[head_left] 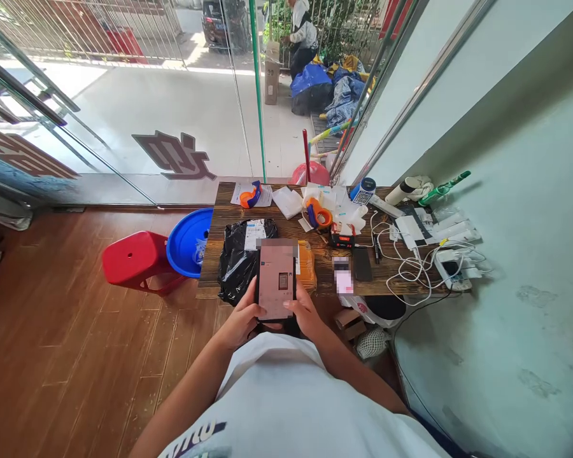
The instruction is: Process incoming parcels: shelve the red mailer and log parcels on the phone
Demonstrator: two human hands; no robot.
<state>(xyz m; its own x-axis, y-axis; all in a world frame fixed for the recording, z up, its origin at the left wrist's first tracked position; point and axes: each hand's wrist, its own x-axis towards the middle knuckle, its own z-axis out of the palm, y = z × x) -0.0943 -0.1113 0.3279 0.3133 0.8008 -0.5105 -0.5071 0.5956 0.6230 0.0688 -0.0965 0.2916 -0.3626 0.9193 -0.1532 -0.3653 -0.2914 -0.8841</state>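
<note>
A smartphone with its screen lit is held upright in front of me, between both hands. My left hand grips its left edge, the thumb over the lower left of the screen. On the other edge my right hand is closed, its thumb at the lower right of the screen. Behind the phone, on the wooden table, lies a black plastic-wrapped parcel with a white label. An orange parcel sits to the right, partly hidden by the phone and hand.
Two tape dispensers, one orange and blue and another, lie toward the table's back. White cables tangle at the right by a power strip. A red stool and blue basin stand left. Beyond the glass, a person is outside.
</note>
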